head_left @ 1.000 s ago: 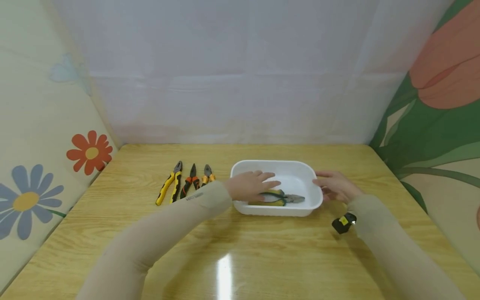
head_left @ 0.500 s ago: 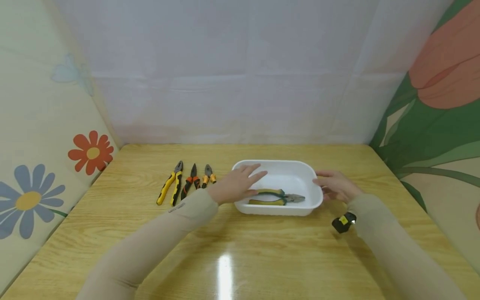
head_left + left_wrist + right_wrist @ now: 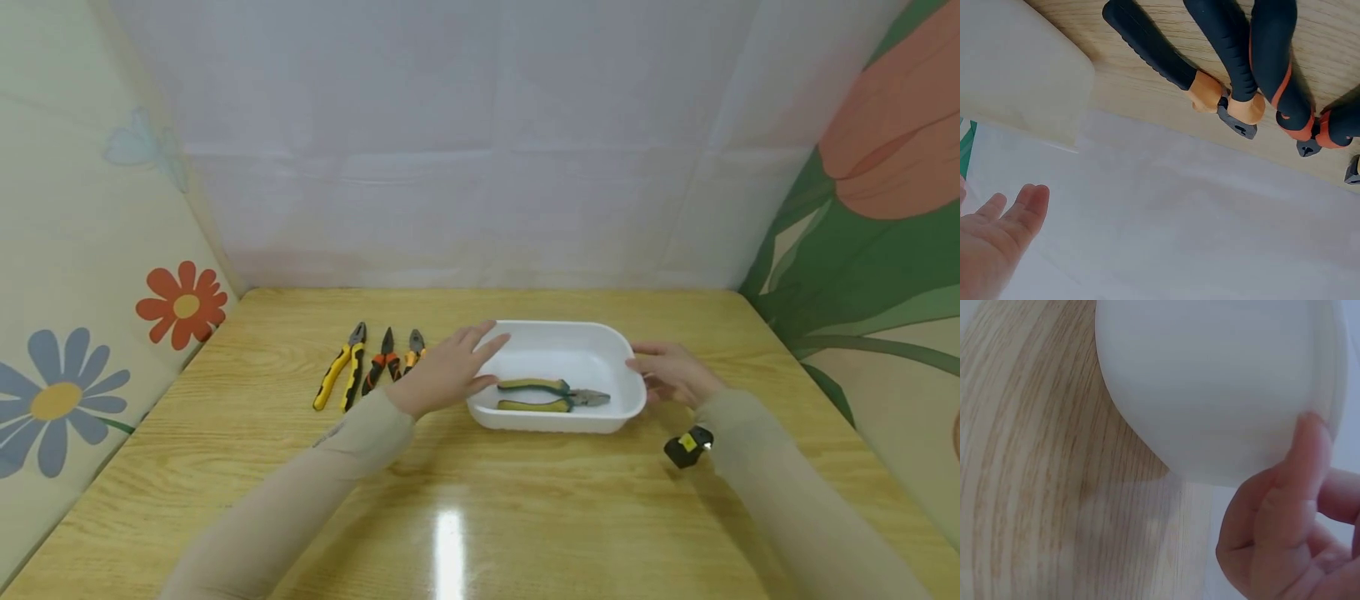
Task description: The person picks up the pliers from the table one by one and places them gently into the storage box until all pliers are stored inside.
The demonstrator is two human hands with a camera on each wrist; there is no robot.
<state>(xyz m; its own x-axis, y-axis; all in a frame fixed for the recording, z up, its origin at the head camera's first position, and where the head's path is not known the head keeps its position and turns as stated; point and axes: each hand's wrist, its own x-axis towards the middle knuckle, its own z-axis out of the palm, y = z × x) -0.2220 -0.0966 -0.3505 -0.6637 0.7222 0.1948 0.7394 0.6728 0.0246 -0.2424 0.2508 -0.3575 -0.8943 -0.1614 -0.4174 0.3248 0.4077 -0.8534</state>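
My left hand (image 3: 444, 368) is at the left end of a white plastic tub (image 3: 555, 423), fingers spread and extended, overlapping its rim. In the left wrist view the extended fingers (image 3: 1030, 209) appear below the tub's wall (image 3: 1029, 75). My right hand (image 3: 675, 372) grips the tub's right end at the rim; one fingertip (image 3: 1311, 425) lies against the outer wall there and other fingers are curled. Inside the tub lies a pair of pliers (image 3: 562, 394) with yellow-green handles, its grey nose pointing right.
Left of the tub lie yellow-and-black pliers (image 3: 351, 367), red-and-black long-nose pliers (image 3: 387, 346) and orange-and-black pliers (image 3: 415, 342), the last partly behind my left hand. A black tape measure with a yellow mark (image 3: 686, 447) sits by my right sleeve. White cloth (image 3: 480, 208) hangs behind the wooden table (image 3: 525, 517).
My left hand has drawn back leftward from over the pliers in the tub to the tub's left end, uncovering their handles. My right hand and the tub stay where they were.
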